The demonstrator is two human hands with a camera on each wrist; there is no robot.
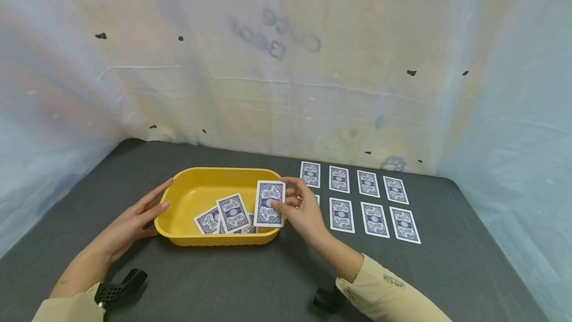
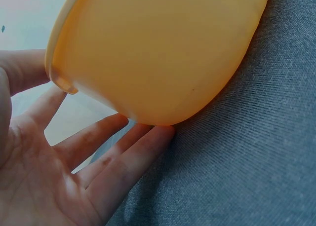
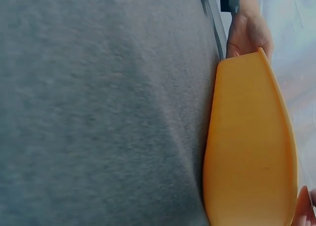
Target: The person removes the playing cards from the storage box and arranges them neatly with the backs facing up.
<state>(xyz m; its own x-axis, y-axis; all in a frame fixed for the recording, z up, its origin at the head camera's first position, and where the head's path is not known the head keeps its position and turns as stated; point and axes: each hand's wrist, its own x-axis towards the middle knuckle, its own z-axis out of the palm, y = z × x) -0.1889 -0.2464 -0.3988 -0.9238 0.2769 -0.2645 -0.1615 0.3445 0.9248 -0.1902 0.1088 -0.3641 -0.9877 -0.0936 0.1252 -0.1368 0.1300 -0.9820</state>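
Over the right end of a yellow plastic tub [image 1: 210, 240], my right hand [image 1: 304, 210] pinches a blue-backed playing card [image 1: 270, 202] between thumb and fingers, its patterned back facing up. Several more cards lie loosely overlapped in the tub, one card [image 1: 233, 212] on top of the others. At the tub's left end, my left hand [image 1: 129, 225] touches the outer wall with extended fingers, and its thumb lies close to the rim. The left wrist view shows those fingertips [image 2: 160, 132] against the curved yellow wall. Only a little of the right hand [image 3: 303, 208] appears in the right wrist view.
Right of the tub, two rows of face-down cards lie on the dark table [image 1: 214, 282], including a near-row card [image 1: 341, 215] and a far-row card [image 1: 339, 179]. One near-row card is mostly hidden behind my right hand. A pale sheet [image 1: 286, 88] hangs behind the table.
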